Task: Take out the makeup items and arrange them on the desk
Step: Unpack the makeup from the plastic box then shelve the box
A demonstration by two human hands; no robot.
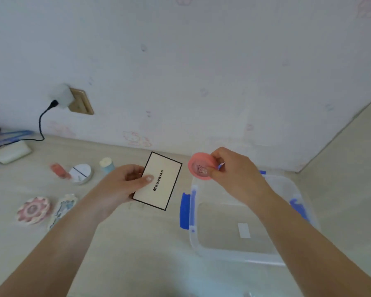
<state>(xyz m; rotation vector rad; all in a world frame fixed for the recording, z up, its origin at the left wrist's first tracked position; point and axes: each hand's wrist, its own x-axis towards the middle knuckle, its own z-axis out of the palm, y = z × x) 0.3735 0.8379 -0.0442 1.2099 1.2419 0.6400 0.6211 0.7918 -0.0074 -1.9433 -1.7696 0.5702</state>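
Laid out on the desk (137, 243) at far left: a flower-shaped compact (33, 210), a patterned case (62, 207) just beside it, then behind them a blurred reddish tube (59, 170) — perhaps a lip product — a round white compact (80, 173) and a small pale-blue bottle (107, 165). Held above the desk in the left hand (124, 185), thumb and fingers pinching its short edge: a cream, black-bordered palette (159, 181) printed "Mooekiss". Gripped in the right hand (236, 174): a round pink compact (200, 166), above the clear plastic box (201, 243) with blue latches — nothing visible inside but a white label.
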